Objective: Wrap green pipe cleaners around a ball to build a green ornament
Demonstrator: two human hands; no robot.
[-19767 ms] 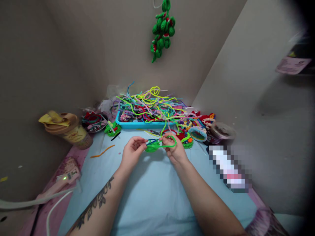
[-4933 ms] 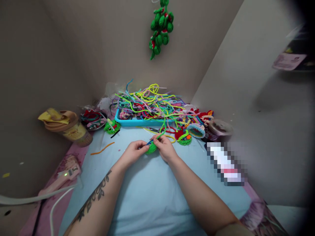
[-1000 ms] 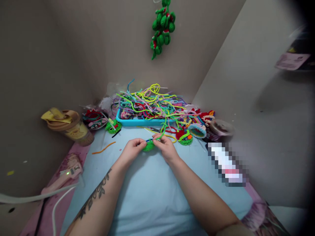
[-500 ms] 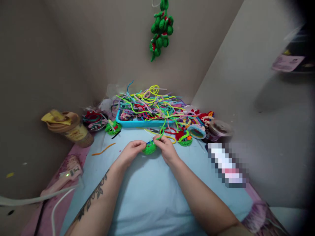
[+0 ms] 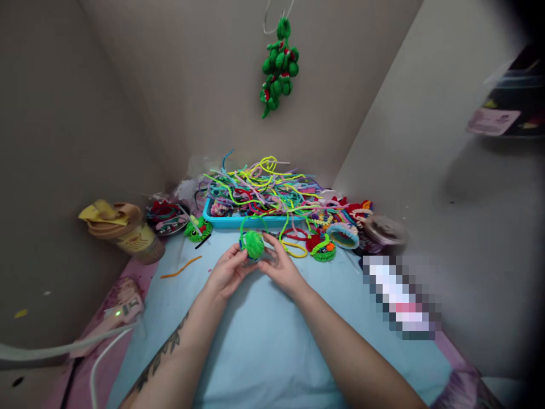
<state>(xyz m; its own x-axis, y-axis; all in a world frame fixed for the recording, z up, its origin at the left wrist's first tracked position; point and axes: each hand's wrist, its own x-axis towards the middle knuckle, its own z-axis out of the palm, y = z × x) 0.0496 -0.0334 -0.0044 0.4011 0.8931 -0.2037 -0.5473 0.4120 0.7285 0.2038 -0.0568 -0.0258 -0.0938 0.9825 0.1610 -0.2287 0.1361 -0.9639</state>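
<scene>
Both hands have raised the green coil (image 5: 254, 244) upright.

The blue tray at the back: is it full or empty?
Full. The blue tray is heaped with tangled pipe cleaners of many colours, which rise above its rim and spill over the right side onto the table.

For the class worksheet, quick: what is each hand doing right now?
Left hand: fingers closed on the green fuzzy ball.
Right hand: fingers on the ball's other side, also holding it.
</scene>
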